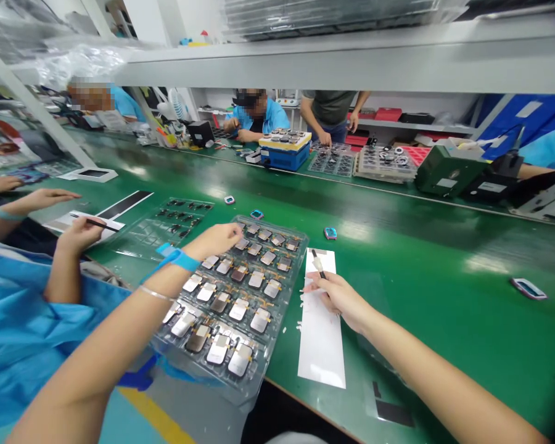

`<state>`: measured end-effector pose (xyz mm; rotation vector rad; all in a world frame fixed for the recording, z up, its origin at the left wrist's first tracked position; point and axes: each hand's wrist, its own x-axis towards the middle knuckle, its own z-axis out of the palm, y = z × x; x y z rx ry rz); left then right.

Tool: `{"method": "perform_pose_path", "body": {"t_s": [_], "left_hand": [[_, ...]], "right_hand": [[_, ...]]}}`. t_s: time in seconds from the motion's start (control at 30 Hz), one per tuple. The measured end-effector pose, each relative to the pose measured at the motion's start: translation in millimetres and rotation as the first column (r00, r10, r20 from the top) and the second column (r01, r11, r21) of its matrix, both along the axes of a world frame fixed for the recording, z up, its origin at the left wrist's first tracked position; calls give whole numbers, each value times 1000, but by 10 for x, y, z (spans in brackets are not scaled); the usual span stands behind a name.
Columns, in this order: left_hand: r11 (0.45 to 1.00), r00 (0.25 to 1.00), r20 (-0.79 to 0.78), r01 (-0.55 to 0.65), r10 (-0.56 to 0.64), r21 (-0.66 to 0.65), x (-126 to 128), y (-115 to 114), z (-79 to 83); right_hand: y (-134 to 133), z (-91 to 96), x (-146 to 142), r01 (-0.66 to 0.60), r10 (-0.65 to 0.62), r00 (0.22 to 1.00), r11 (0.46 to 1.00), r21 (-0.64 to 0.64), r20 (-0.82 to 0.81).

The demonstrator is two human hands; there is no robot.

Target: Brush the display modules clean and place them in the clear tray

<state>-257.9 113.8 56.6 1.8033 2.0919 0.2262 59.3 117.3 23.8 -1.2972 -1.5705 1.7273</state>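
My left hand [218, 239], with a blue band and a bangle at the wrist, reaches over the far end of a clear plastic tray [284, 308]. Its fingertips are pinched together above the far row of small screen modules [260, 320], and whatever they hold is too small to make out. Rows of these silvery modules with orange flex tails fill the tray, which juts over the table's front edge. My right hand [335, 293] grips a black pen-like tool [319, 265] with a whitish wrapped part, over a long white sheet [322, 351].
Small watch-like cases [330, 233] lie scattered on the green table [444, 259]. Dark strips [393, 412] are near the front edge. At left, a co-worker's hand [81, 234] holds a black stick beside another tray [180, 216]. A shelf [305, 68] spans overhead.
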Motion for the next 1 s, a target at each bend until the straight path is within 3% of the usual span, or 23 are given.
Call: {"method": "perform_pose_path", "body": {"t_s": [0.1, 0.23, 0.33, 0.43, 0.6, 0.77, 0.87, 1.0], "left_hand": [[997, 993, -96, -67, 62, -44, -335, -242, -6], [993, 994, -105, -14, 2, -114, -478, -502, -156], [991, 993, -100, 42, -55, -130, -496, -544, -222], [985, 990, -94, 96, -110, -140, -520, -493, -206], [967, 981, -50, 173, -186, -188, -534, -388, -155], [965, 987, 42, 163, -158, -207, -598, -299, -145], [968, 983, 128, 156, -133, -195, -619, -262, -34], [963, 935, 302, 234, -185, -136, -311, -316, 169]], "right_hand": [[-75, -54, -66, -43, 41, 998, 999, 28, 50], [-77, -126, -151, -97, 59, 983, 971, 218, 172], [15, -97, -203, -199, 85, 955, 894, 402, 285], [77, -41, -303, -359, 144, 895, 794, 491, 423], [-25, -42, -555, -521, 165, 781, 704, 483, 603], [-112, -83, -720, -553, 169, 738, 706, 443, 653], [-78, -89, -743, -546, 200, 755, 719, 430, 625], [52, 7, -501, -592, 317, 761, 696, 407, 565]]}}
